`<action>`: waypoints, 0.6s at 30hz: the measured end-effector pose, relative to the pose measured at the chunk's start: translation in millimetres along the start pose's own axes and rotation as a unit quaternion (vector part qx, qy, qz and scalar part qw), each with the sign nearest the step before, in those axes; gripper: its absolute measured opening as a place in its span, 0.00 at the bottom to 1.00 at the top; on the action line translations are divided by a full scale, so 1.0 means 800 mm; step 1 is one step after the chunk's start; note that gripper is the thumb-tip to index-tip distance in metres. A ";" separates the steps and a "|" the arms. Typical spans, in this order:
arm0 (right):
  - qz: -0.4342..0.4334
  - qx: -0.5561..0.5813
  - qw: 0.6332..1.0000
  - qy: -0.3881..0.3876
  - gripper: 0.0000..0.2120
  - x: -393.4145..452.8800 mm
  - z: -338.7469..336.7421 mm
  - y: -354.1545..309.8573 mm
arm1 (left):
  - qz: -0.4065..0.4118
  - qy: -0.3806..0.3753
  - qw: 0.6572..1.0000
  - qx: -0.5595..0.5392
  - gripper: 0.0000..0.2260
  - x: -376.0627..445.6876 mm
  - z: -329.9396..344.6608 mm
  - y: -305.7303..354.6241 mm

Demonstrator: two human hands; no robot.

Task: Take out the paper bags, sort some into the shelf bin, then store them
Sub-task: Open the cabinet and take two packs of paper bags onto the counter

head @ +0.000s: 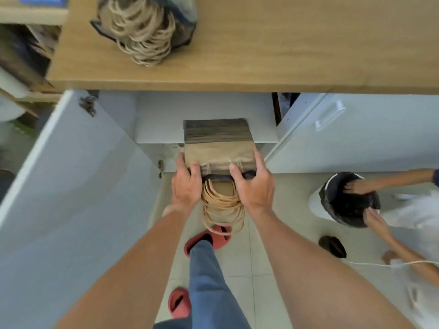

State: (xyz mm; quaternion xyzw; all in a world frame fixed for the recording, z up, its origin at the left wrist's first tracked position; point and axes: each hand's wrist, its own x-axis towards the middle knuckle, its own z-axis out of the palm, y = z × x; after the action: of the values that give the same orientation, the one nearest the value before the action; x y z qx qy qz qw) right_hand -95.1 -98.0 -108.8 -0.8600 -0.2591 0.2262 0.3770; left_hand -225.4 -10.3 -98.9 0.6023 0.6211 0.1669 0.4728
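A thick stack of brown paper bags lies flat on the white cabinet shelf, partly over its front edge. Twisted rope handles hang from the stack toward me. My left hand grips the stack's near left corner, and my right hand grips its near right corner. A second bundle of paper bags in a dark bin sits on the wooden countertop, with its rope handles spilling forward.
Both white cabinet doors stand swung out: the left door and the right door. At the right another person's hands work in a black-lined waste bin. My feet in red slippers stand on the tiled floor.
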 end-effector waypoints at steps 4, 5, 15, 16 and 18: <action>-0.016 0.030 0.999 0.030 0.37 -0.107 -0.053 -0.016 | 0.068 0.006 0.998 0.014 0.23 -0.102 -0.050 0.002; -0.025 0.034 0.998 0.038 0.37 -0.130 -0.065 -0.021 | 0.091 0.007 0.996 0.015 0.24 -0.124 -0.060 0.001; -0.115 0.068 0.981 0.140 0.36 -0.139 -0.151 -0.125 | 0.244 0.040 0.968 -0.038 0.24 -0.155 -0.114 0.119; -0.121 0.068 0.979 0.148 0.36 -0.125 -0.156 -0.137 | 0.250 0.042 0.967 -0.037 0.24 -0.145 -0.116 0.137; -0.132 0.071 0.976 0.160 0.36 -0.096 -0.164 -0.158 | 0.263 0.038 0.963 -0.054 0.24 -0.127 -0.119 0.169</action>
State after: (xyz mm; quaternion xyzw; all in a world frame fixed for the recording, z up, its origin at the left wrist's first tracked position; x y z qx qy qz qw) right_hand -112.1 -141.4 83.3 -0.8144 -0.2896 0.0518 0.5002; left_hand -238.0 -38.5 92.8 0.7111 0.4485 0.3412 0.4205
